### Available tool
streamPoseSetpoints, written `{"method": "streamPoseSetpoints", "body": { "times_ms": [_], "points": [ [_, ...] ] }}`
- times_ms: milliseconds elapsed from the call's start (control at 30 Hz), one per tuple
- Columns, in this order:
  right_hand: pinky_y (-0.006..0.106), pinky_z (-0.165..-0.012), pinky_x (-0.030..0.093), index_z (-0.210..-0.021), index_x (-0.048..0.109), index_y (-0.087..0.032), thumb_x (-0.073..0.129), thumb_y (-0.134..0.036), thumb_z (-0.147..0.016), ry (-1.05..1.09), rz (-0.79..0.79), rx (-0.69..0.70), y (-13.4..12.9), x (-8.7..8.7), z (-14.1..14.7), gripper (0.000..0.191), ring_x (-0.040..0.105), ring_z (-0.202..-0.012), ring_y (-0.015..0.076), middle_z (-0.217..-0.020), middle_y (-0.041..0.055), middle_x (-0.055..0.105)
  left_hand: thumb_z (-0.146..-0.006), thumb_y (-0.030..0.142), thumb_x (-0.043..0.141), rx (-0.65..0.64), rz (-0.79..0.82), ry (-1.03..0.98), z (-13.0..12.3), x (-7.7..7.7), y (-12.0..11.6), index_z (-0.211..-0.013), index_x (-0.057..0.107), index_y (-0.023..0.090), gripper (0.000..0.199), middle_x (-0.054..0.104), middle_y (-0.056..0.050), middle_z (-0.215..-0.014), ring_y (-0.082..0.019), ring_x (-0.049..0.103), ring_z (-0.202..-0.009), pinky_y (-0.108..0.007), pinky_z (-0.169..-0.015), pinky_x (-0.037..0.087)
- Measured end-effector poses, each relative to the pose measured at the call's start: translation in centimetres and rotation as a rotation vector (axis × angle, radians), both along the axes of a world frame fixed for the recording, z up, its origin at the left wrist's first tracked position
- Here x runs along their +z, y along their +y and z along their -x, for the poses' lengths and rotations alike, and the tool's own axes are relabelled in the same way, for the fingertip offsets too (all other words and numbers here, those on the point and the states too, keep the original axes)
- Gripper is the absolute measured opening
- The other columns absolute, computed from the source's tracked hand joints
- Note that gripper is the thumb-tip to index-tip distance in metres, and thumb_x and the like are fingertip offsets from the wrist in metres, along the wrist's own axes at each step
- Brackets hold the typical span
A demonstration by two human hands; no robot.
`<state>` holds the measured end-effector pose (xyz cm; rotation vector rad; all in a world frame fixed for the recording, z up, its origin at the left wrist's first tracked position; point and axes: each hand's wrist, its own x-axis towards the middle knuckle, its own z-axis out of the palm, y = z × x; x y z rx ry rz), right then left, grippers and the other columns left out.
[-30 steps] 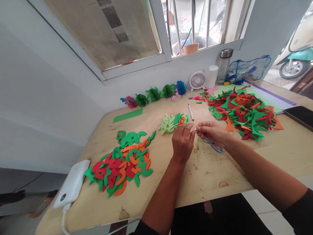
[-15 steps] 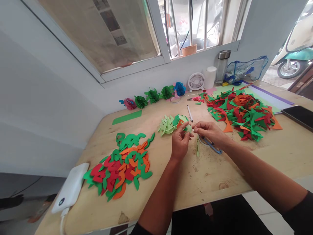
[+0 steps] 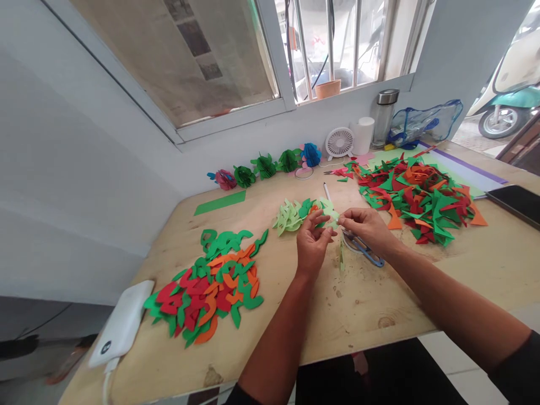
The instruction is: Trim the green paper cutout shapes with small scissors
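Between my hands is a pale green paper piece (image 3: 333, 214). My right hand (image 3: 363, 226) pinches its right side between thumb and fingertips. Just left of it, my left hand (image 3: 312, 246) has its fingers apart, close to the paper; whether they touch it is unclear. Behind the left fingers lies a small pile of pale green paper cutouts (image 3: 288, 216), with darker green and orange pieces (image 3: 307, 207) at its right. What look like blue-handled scissors (image 3: 367, 251) rest on the table by my right wrist. A narrow pale green scrap (image 3: 342, 256) is below the hands.
Green, red and orange cutouts (image 3: 219, 281) are heaped at left, angular scraps (image 3: 417, 197) at right. A pen (image 3: 327, 192), power bank (image 3: 122, 323), phone (image 3: 517, 201), small fan (image 3: 340, 143) and glass bottle (image 3: 385, 118) are around. Honeycomb paper figures (image 3: 265, 166) line the wall.
My right hand has shifted slightly right with the pale green paper. The left fingers have spread and come away from its edge.
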<state>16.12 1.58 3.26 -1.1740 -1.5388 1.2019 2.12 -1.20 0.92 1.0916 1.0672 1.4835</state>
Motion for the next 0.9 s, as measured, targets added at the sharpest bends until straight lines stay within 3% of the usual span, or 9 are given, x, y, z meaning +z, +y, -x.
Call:
{"method": "streamPoseSetpoints", "body": {
  "times_ms": [133,267,567,900],
  "points": [
    [0.023,-0.046,0.026,-0.064,0.059,-0.016,0.061,-0.038,-0.07,0.031,-0.017,-0.045,0.03,-0.04,-0.01,0.023,0.034,-0.049,0.0081,-0.052,-0.0042,0.044,-0.067,0.031,0.068,0.068,0.101,-0.006,0.16,0.05,0.1,-0.093,0.059,0.014,0.032,0.065,-0.005,-0.079,-0.012,0.063,-0.055,-0.022,-0.048,0.047],
    [0.023,-0.046,0.027,-0.063,0.059,-0.016,0.061,-0.038,-0.07,0.013,-0.031,-0.052,-0.03,0.08,0.08,0.024,0.035,-0.049,0.0083,-0.052,-0.0038,0.045,-0.066,0.034,0.068,0.015,0.169,-0.025,0.19,0.27,0.1,-0.076,0.062,0.012,0.025,0.065,-0.004,-0.065,-0.013,0.062,-0.054,-0.023,-0.049,0.047],
    [0.023,-0.046,0.028,-0.063,0.059,-0.016,0.056,-0.035,-0.074,-0.119,-0.074,0.069,-0.15,0.09,0.12,0.022,0.036,-0.046,0.008,-0.05,-0.0039,0.046,-0.064,0.031,0.067,0.03,0.196,-0.03,0.26,0.37,0.11,-0.069,0.064,0.012,0.02,0.067,-0.005,-0.063,-0.011,0.06,-0.051,-0.022,-0.049,0.046],
    [0.025,-0.056,0.039,-0.064,0.061,-0.017,0.053,-0.028,-0.075,-0.258,-0.252,0.089,-0.05,-0.33,0.16,0.017,0.05,-0.058,0.0122,-0.066,0.002,0.062,-0.068,0.034,0.066,-0.044,0.166,0.061,0.58,0.46,0.06,-0.072,0.065,0.013,0.021,0.068,-0.006,-0.066,-0.012,0.061,-0.055,-0.023,-0.051,0.047]
  ]
}}
